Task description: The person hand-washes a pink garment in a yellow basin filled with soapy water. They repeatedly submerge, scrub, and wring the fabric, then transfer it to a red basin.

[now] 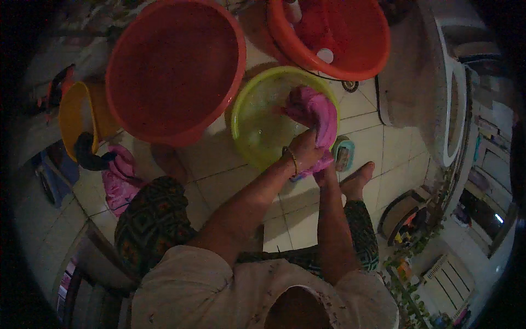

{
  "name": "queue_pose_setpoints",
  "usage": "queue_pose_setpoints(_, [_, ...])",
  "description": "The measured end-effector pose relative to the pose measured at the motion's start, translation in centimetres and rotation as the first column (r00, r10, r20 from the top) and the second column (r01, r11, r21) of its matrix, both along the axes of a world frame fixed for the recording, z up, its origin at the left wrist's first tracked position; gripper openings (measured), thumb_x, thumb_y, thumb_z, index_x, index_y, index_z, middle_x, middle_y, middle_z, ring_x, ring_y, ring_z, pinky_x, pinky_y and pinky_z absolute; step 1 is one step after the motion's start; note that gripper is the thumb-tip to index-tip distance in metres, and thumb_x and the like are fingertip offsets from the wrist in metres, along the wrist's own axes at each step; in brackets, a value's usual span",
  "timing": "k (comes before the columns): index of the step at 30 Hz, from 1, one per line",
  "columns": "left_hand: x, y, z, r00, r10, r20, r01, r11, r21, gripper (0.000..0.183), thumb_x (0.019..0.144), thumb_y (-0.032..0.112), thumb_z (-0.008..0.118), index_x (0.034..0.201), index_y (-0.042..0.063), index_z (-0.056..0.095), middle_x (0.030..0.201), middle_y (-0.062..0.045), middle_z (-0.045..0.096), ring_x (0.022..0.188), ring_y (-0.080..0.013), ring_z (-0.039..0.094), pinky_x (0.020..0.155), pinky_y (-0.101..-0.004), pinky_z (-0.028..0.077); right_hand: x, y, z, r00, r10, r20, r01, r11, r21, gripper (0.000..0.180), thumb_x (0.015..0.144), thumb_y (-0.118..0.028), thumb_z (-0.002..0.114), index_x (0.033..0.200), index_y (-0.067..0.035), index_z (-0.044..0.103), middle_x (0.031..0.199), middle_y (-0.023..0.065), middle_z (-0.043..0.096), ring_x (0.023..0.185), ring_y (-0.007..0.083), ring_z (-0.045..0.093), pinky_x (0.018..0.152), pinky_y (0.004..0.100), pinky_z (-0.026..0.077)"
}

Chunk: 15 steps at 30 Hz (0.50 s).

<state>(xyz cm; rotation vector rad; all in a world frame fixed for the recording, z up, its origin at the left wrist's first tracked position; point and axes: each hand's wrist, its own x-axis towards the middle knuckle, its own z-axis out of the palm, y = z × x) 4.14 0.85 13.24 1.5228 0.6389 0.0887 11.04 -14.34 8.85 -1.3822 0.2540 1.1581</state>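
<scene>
A wet pink cloth (326, 119) is bunched over the right side of a yellow-green plastic tub (235, 127) that holds water. My left hand (306, 150) grips the cloth near the tub's lower right rim. Just right of it and lower, my right hand (324, 172) is closed on the cloth's lower end, partly covered by the folds. Beside the tub's lower right rim, a teal soap dish (345, 154) with a bar or brush in it rests on the tiled floor.
A large red tub (236, 88) stands at the upper left, an orange-red tub (382, 61) at the upper right. A yellow bucket (68, 119) with dark cloth over its rim and a pink cloth (117, 187) are at the left. A white round-framed appliance door (452, 123) is at the right.
</scene>
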Motion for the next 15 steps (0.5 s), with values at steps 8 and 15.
queue_pose_setpoints(8, [-5.5,-1.2,-8.3,0.901,-0.127,-0.416,0.316,0.848,0.425,0.074,0.068,0.021,0.06,0.134,0.016,0.026,0.138,-0.016,0.019,0.117,-0.0397,0.034,0.093,-0.052,0.032,5.8,12.6,-3.2,0.954,0.221,0.202,-0.157,0.944,-0.292,0.076,0.078,-0.06,0.047,0.134,-0.014,0.025,0.135,0.0134,0.03,0.122,0.0344,0.031,0.095,0.0505,0.032])
queue_pose_setpoints(15, [-6.7,0.4,-4.9,0.561,-0.354,-0.748,0.77,0.555,0.315,0.066,0.075,0.03,0.056,0.134,0.028,0.027,0.141,-0.005,0.017,0.13,-0.0326,0.01,0.099,-0.0561,0.02,1.1,18.0,-11.3,0.11,0.912,0.396,0.095,0.386,-0.917,0.072,0.069,-0.035,0.064,0.13,-0.018,0.033,0.132,0.0153,0.03,0.114,0.0455,0.035,0.09,0.0471,0.039])
